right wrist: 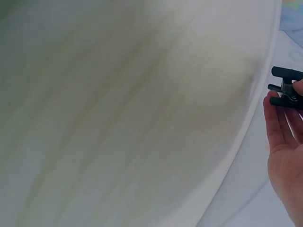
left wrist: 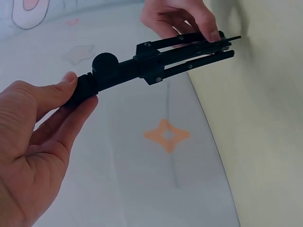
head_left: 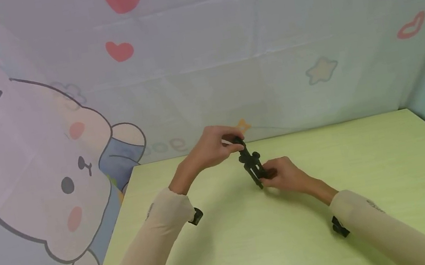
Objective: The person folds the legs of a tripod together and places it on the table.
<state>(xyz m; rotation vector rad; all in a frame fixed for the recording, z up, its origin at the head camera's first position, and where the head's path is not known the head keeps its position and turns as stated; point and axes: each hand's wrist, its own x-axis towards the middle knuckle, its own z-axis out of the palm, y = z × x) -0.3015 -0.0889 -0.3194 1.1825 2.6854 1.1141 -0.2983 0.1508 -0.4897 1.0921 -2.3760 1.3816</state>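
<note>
A small black tripod [head_left: 250,159] with its legs folded together is held tilted above the table, between both hands. My left hand [head_left: 214,146] pinches its top end between thumb and fingers, as the left wrist view also shows. Round knobs stick out below that grip, and the slim legs [left wrist: 199,60] run on from the hub toward the right hand. My right hand [head_left: 285,175] pinches the legs near their lower ends. In the right wrist view, the leg ends [right wrist: 284,72] poke out past the right hand's fingers at the right edge.
The light green table [head_left: 365,164] spreads beneath both hands. A pale cloth backdrop [head_left: 246,54] with hearts and stars rises along its far edge, and a large printed rabbit [head_left: 80,184] covers the left side. Black wrist mounts [head_left: 196,216] show under the beige sleeves.
</note>
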